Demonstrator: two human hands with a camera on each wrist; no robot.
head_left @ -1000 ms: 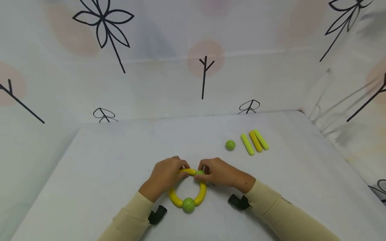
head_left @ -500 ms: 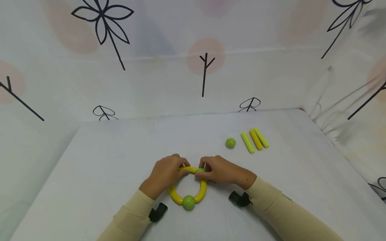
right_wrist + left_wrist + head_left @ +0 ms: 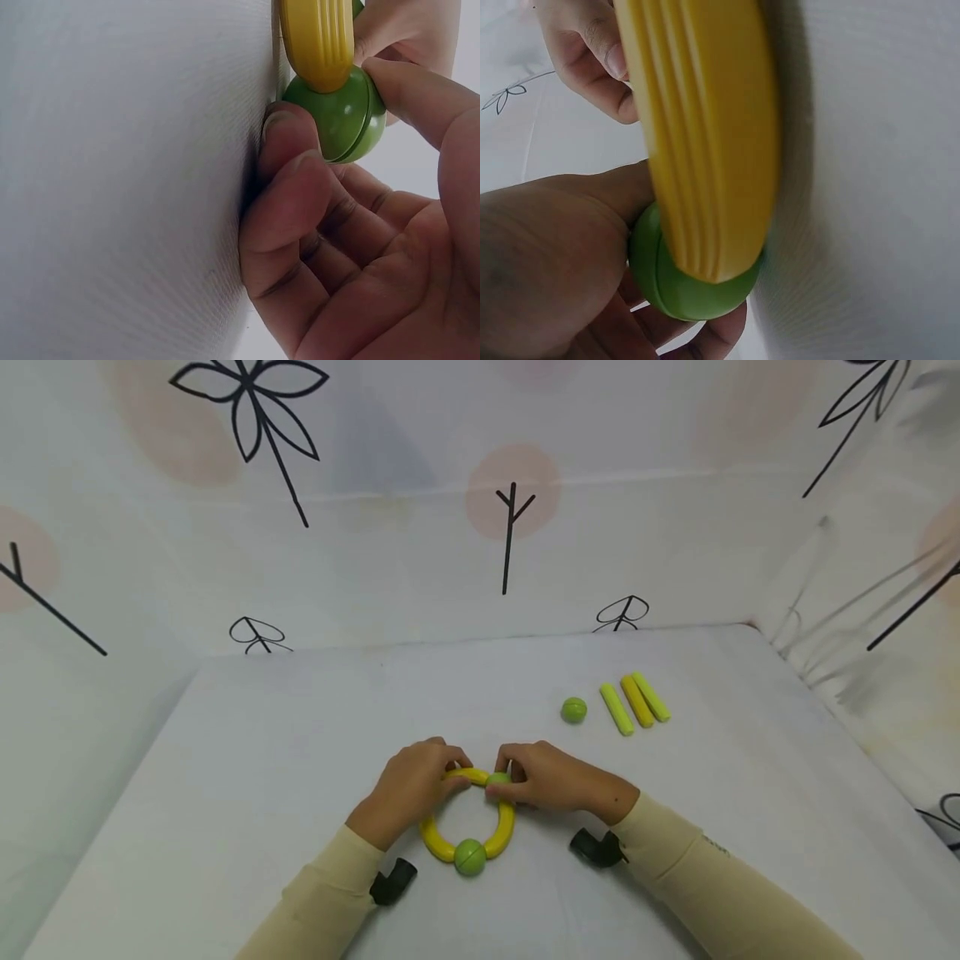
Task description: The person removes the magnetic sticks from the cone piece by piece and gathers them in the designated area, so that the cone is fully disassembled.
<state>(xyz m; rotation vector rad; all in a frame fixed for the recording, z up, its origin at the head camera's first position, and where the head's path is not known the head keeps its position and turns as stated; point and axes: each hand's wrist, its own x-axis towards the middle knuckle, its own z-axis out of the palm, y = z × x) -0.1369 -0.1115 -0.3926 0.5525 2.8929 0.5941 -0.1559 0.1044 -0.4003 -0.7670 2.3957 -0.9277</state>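
A ring of curved yellow pieces [image 3: 501, 828] joined by green balls [image 3: 469, 857] lies on the white table. At its upper left, my left hand [image 3: 411, 787] grips a green ball [image 3: 694, 296], which the head view hides; the left wrist view shows the end of a ribbed yellow piece [image 3: 712, 135] meeting it. My right hand [image 3: 551, 782] pinches another green ball [image 3: 337, 116] at the upper right, between thumb and fingers. A yellow piece [image 3: 471, 775] spans the top between both hands. Against the ball in my right hand sits the end of a yellow piece [image 3: 319, 41].
Beyond the right hand, a loose green ball [image 3: 574, 710] lies beside a light yellow-green stick [image 3: 617, 709], a darker yellow stick [image 3: 637, 701] and another light one [image 3: 651, 697]. A white patterned cloth wall [image 3: 390, 568] rises behind the table [image 3: 300, 718].
The whole scene sits slightly higher in the head view, as the camera has tilted down. Both hands keep their hold on the ring, with hardly any movement.
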